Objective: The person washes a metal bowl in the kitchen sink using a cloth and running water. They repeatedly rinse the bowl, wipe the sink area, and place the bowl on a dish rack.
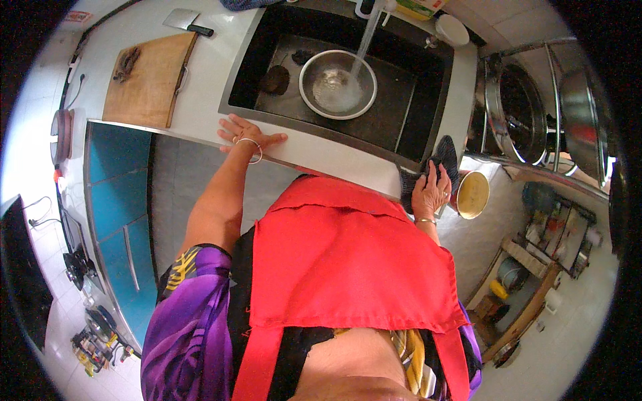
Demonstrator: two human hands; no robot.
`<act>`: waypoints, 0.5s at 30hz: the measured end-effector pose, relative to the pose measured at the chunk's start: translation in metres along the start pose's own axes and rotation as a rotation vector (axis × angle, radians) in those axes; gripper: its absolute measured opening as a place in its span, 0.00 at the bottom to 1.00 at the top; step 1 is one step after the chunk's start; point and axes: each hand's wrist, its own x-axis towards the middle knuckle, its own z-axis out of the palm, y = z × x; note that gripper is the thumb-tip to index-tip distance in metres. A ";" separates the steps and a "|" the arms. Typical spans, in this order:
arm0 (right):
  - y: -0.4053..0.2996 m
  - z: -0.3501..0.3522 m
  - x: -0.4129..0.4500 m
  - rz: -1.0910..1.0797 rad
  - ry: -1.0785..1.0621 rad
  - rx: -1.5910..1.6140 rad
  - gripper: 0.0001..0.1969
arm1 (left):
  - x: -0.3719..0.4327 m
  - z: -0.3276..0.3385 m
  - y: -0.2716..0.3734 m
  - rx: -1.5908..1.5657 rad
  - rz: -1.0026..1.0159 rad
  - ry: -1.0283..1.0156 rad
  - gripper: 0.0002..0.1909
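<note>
My left hand [249, 134] rests on the front edge of the white countertop [301, 145], its fingers spread and nothing in them. At the counter's front right corner my right hand [431, 193] lies over a dark grey cloth [445, 150], its fingers bent onto the fabric; part of the cloth is hidden beneath it. Between and beyond my hands is a dark sink [381, 135]. A steel bowl [338, 113] stands in it, and water from the faucet [370, 27] runs into the bowl. To the bowl's left lies a dark round object [275, 80], too shadowed to name.
On the counter's left are a wooden cutting board [145, 85] and a cleaver [183, 20]. A white bowl [451, 30] sits behind the sink. Right of the counter, a yellowish-lined bucket [473, 195] stands below a metal rack [554, 95] holding large pans.
</note>
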 end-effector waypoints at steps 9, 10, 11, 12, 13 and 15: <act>0.005 0.003 0.000 -0.009 0.002 0.019 0.25 | 0.003 0.003 -0.001 -0.019 0.021 0.011 0.83; 0.005 0.003 0.000 -0.010 -0.008 0.019 0.25 | 0.003 0.003 0.000 -0.023 0.019 0.017 0.82; 0.005 0.003 0.001 -0.010 -0.018 0.020 0.25 | 0.002 0.003 0.000 -0.024 0.021 0.017 0.82; 0.005 0.003 0.002 -0.012 -0.015 0.022 0.25 | 0.000 0.000 0.000 -0.025 0.019 0.015 0.82; 0.004 0.002 0.002 -0.018 -0.010 0.021 0.25 | -0.002 -0.001 0.000 -0.027 0.018 0.014 0.82; 0.005 0.001 0.002 -0.026 -0.003 0.022 0.25 | -0.001 0.000 -0.001 -0.010 0.013 0.021 0.82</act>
